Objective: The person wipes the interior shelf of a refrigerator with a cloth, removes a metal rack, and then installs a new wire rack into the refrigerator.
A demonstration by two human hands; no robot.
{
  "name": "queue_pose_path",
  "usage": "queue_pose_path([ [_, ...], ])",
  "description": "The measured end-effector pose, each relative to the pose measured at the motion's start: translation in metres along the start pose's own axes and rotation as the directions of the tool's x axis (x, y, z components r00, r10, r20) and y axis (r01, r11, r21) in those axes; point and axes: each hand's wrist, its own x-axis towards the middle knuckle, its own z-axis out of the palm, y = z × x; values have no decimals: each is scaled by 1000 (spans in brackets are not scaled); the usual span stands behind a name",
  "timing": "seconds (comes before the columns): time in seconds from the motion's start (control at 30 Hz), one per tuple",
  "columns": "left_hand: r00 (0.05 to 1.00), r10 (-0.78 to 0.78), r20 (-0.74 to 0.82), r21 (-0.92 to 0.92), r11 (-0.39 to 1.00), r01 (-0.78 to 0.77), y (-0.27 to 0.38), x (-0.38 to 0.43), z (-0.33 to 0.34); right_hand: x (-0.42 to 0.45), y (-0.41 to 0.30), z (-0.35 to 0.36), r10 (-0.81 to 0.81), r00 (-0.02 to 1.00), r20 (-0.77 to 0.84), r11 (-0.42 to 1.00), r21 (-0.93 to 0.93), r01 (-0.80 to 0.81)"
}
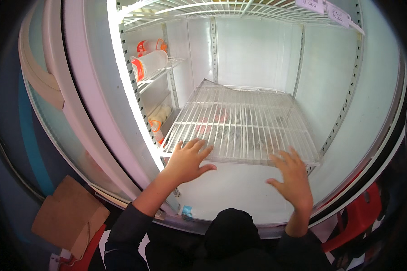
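Observation:
In front of me a white wire shelf lies inside an open display refrigerator. A clear plastic sheet covers it, its back left corner curled up. Over the shelf's front left part is my left hand, fingers spread and nothing in its grasp. My right hand is at the front right edge, fingers apart, also without anything held. Whether the fingertips press on the sheet or hover just above it, I cannot tell. Reddish shapes show blurred through the wires.
Above is another wire shelf with price tags. Plastic bottles lie on a left side shelf; more bottles sit lower. A bright light strip runs beside them. Cardboard stands outside at left, a red plastic chair at right.

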Motion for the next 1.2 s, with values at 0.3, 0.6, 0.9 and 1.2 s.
queue_pose_path([
  [0.3,936,-42,-349,-44,999,29,-22,6,-33,32,36,-30,-220,842,-492,968,-219,124],
  [0.6,475,119,-872,208,968,138,0,-8,-93,80,-17,-120,-476,494,-728,863,-495,102],
  [0.9,560,-641,-525,-778,628,-11,11,-37,-32,62,-14,-217,-595,425,-683,772,-632,66],
  [1.2,474,-694,-542,-820,560,-118,8,-49,-71,115,-18,-327,-530,546,-649,835,-510,205],
])
